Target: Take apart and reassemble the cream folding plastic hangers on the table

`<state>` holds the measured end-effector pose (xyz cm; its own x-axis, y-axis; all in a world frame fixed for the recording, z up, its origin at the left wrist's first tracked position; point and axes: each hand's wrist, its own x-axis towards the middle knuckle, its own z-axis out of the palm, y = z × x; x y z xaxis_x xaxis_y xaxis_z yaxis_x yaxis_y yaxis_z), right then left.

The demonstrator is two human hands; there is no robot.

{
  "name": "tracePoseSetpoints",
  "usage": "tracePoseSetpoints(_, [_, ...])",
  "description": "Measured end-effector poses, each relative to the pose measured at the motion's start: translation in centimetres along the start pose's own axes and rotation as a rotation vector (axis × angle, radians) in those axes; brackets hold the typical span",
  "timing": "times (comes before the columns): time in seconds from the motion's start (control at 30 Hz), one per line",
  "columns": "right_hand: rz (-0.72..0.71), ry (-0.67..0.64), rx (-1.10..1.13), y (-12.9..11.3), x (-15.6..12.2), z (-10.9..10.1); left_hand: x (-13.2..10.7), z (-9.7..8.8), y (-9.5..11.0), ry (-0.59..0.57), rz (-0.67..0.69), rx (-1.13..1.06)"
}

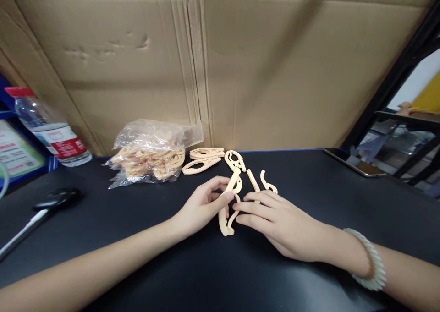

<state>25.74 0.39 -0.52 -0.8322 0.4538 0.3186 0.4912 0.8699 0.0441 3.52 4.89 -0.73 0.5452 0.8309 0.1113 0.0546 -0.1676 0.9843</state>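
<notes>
Black tabletop (137, 275), cardboard (295, 64) behind. Frame left: one bottle (65, 142), one bag of beige pieces (147, 138). Around centre: two oval pieces (210, 162), one looped piece (239, 157), one bar (253, 180), one hook (264, 182). Left hand (202, 206) pinches one beige assembly (223, 220) mid-frame, thumb on top. Right hand (287, 220) palm-down, half-curled beside it; can't tell if gripping.

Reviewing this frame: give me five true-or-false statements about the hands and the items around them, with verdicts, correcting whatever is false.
1. The left hand holds a beige piece. True.
2. The bracelet is on the left wrist. False: the bracelet is on the right one.
3. A clear plastic bag holds more beige pieces. True.
4. The bottle has a blue cap. False: its cap is red.
5. A hook-shaped piece lies just beyond the right hand. True.
</notes>
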Motion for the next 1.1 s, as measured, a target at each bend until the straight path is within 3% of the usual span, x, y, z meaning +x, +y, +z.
tracePoseSetpoints(0.53, [0.001, 0.019, 0.121, -0.28, 0.14, -0.37, 0.04, -0.01, -0.18, 0.184, 0.021, 0.064])
tracePoseSetpoints(0.67, [0.097, 0.104, 0.341, -0.25, 0.0, -0.51, -0.12, 0.06, 0.13, 0.15, 0.02, 0.083])
tracePoseSetpoints(0.83, [0.432, 0.297, 0.695, -0.37, -0.38, -0.27, -0.46, 0.24, 0.25, 0.163, 0.056, 0.098])
tracePoseSetpoints(1.1, [0.446, 0.194, 1.213, -0.02, 0.11, -0.69, -0.76, 0.39, 0.17, 0.15, 0.179, 0.274])
